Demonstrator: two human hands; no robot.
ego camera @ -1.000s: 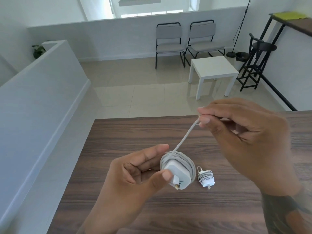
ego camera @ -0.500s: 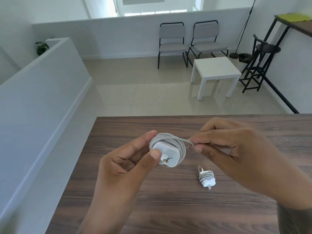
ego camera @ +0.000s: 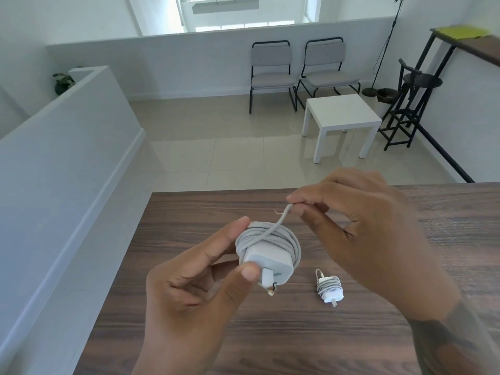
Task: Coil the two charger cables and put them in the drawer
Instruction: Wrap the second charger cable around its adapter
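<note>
Since half a second ago the right hand (ego camera: 359, 234) lifted the cable end (ego camera: 284, 215) up off the big charger (ego camera: 267, 250), pinched in the left hand (ego camera: 205, 282) above the tabletop (ego camera: 351, 334); smaller charger (ego camera: 330, 288) lies coiled already; best keep tension and tuck that tail under a loop.

Right hand (ego camera: 359, 234): cable end (ego camera: 284, 216), earlier drawn against the larger charger (ego camera: 267, 253), now lifted clear again.

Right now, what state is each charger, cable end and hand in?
Large charger: held above the table, cable wound round it almost fully.
Free cable end: loose, not yet tucked in.
Small charger: coiled, lying on the wooden table, untouched.
Left hand: grips the large charger between thumb and fingers.
Right hand: pinches the free cable end.
Drawer: not in view.
</note>
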